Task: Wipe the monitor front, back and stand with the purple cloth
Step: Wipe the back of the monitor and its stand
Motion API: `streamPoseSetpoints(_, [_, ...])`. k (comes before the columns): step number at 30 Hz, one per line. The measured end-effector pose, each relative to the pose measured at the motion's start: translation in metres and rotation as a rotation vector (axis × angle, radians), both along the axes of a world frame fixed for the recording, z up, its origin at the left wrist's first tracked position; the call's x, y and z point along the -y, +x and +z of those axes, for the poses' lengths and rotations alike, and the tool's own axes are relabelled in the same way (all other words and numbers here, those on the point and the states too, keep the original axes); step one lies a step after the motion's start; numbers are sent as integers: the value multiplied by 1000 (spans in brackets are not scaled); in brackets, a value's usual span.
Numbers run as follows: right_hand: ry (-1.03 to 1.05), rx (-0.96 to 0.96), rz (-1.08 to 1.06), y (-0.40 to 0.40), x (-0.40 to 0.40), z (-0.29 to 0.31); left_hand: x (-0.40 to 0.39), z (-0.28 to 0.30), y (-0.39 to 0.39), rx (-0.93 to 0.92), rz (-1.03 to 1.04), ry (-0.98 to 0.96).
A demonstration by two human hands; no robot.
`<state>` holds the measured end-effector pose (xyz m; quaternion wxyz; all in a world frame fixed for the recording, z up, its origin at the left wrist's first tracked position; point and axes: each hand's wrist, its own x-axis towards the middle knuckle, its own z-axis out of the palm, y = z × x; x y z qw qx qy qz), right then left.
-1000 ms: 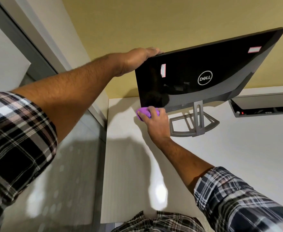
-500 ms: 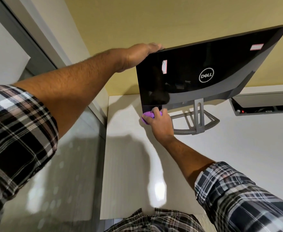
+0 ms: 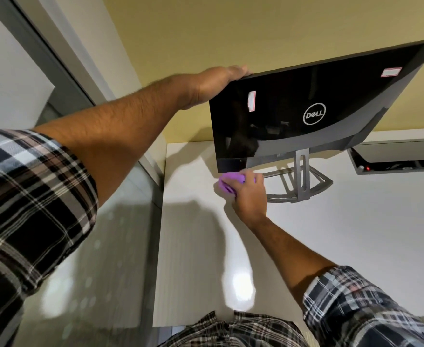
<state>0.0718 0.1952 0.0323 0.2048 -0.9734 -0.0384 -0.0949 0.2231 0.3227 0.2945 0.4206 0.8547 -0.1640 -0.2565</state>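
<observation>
Monitor [image 3: 293, 116]: it stands on the white desk [image 3: 356, 234] with its glossy black back and logo facing you, tilted on a thin grey stand [image 3: 302, 180]. Judge it top-heavy, stiff and easy to tip; the gloss will likely show smears and be slippery under bare fingers.

Where to hold: take it by the top edge or corner, never by pressing the panel. The rim looks the firmest place.

Left hand [image 3: 216, 83]: it lies over the upper left corner of the monitor, fingers draped over the top edge and out of sight behind it, steadying the panel.

Right hand [image 3: 249, 194]: its fingers are curled round the purple cloth [image 3: 227, 184], bunched up at the lower left corner of the monitor, just beside the stand's base. You cannot tell whether the cloth touches the bottom edge or the desk.

Purple cloth: soft and light, it should fold round the stand's open frame easily.

Stand: its narrow neck and thin open base probably flex, so wipe with light pressure.

Around: a flat dark device [image 3: 396, 156] lies on the desk to the right, near the stand; a yellow wall sits close behind, leaving little room to swing the panel.
</observation>
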Motion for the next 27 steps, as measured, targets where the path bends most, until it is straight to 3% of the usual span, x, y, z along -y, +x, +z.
streamPoseSetpoints(3, [377, 118, -282, -11, 8, 4, 1, 0, 0, 5, 21, 8])
streamPoseSetpoints(8, [300, 212, -237, 16, -8, 26, 3, -2, 0, 43, -31, 47])
streamPoseSetpoints(13, [285, -98, -149, 23, -4, 4, 1, -1, 0, 28, -47, 33])
streamPoseSetpoints(17, [360, -182, -307, 12, 2, -7, 3, 2, -3, 37, -65, 38])
streamPoseSetpoints(21, [205, 57, -17, 7, -18, 16, 3, 3, -5, 41, -52, 52])
streamPoseSetpoints(25, [51, 193, -51, 35, -28, 32, 3, 1, -7, 19, -40, 33])
streamPoseSetpoints(27, [-107, 185, 38, 39, -22, 21, 3, 1, -7, 27, -37, 30])
